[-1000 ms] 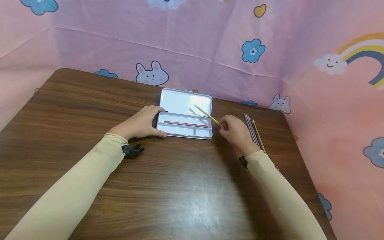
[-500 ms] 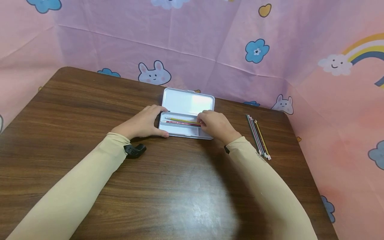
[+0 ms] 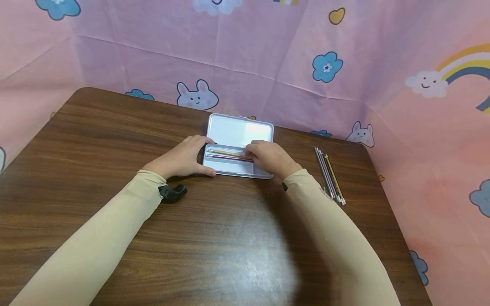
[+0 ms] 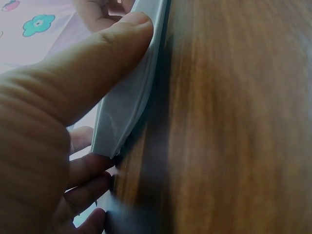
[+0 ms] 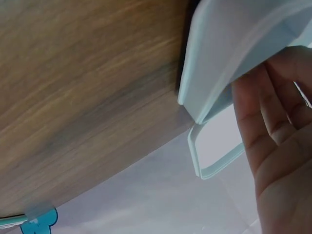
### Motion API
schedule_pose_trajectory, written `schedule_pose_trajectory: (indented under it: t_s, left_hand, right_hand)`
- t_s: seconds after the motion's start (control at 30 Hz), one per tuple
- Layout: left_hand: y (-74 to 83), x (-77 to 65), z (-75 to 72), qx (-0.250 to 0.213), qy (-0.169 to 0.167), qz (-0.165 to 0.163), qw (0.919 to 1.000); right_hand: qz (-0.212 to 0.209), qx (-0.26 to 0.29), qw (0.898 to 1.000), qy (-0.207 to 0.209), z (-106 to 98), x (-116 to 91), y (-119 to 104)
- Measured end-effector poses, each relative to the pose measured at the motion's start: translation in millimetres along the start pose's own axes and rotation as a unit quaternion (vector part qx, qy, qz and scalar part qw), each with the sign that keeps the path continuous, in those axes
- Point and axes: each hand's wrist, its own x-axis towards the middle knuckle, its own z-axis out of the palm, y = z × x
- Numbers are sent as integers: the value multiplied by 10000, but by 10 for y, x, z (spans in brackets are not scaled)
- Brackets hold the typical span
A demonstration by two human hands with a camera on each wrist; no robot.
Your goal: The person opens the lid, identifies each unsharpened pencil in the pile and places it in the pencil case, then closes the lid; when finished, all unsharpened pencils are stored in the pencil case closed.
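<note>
A white pencil case (image 3: 233,168) stands on the table with its lid (image 3: 229,129) folded back. My left hand (image 3: 181,159) holds the case's left end, thumb along the front wall and fingers round toward the back. In the left wrist view the thumb (image 4: 117,44) presses the case's side. Inside the rear compartment lie a yellow pencil (image 3: 226,152) and a red pencil (image 3: 226,157), side by side. My right hand (image 3: 272,157) reaches into the case and pinches the yellow pencil near its right end; the fingertips hide that end.
Several pencils (image 3: 329,176) lie in a loose bundle on the brown wooden table (image 3: 199,238), right of the case. A patterned pink cloth (image 3: 245,55) hangs behind the table and along its right side.
My right hand has carried the yellow pencil left into the case and laid it beside the red one, then shifted slightly further left. The left hand has stayed on the case.
</note>
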Motion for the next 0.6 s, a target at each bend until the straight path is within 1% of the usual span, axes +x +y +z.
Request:
schedule_pose_trajectory:
  t_s: [0.2, 0.4, 0.6]
  left_hand:
    - [11, 18, -8, 10, -9, 21, 10000]
    - [22, 20, -21, 30, -30, 4, 10000]
    - [10, 17, -23, 23, -41, -8, 10000]
  right_hand:
    - [126, -58, 9998, -127, 15, 28, -14]
    - [89, -10, 9999, -59, 11, 29, -23]
    - [162, -5, 9998, -135, 5, 30, -28]
